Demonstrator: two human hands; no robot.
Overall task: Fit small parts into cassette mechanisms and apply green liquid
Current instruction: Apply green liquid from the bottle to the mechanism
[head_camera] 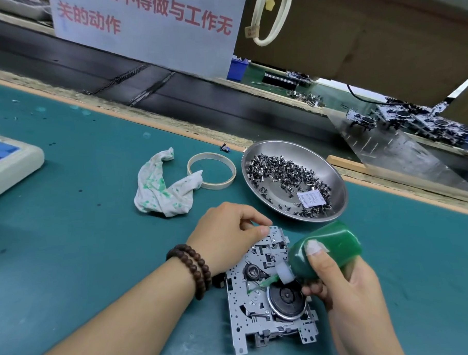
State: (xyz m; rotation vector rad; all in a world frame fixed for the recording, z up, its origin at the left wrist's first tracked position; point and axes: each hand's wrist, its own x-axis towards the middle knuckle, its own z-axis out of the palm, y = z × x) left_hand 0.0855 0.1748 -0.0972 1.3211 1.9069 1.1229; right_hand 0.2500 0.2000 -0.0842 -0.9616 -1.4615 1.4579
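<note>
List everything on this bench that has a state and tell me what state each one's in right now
Green bottle: tipped nozzle-down over the mechanism, gripped by the right hand.
Cassette mechanism: flat on the mat, steadied at its top corner by the left hand; green liquid on it near the nozzle.
Steel dish: partly filled with small dark parts.
Rag: crumpled, green-stained.
Tape ring: lying flat, the rag overlapping its edge.

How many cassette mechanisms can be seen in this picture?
At least 3: one cassette mechanism on the green mat under both hands, and two or more at the far right beyond the conveyor. That far cluster is blurred, so more may be hidden.
</note>
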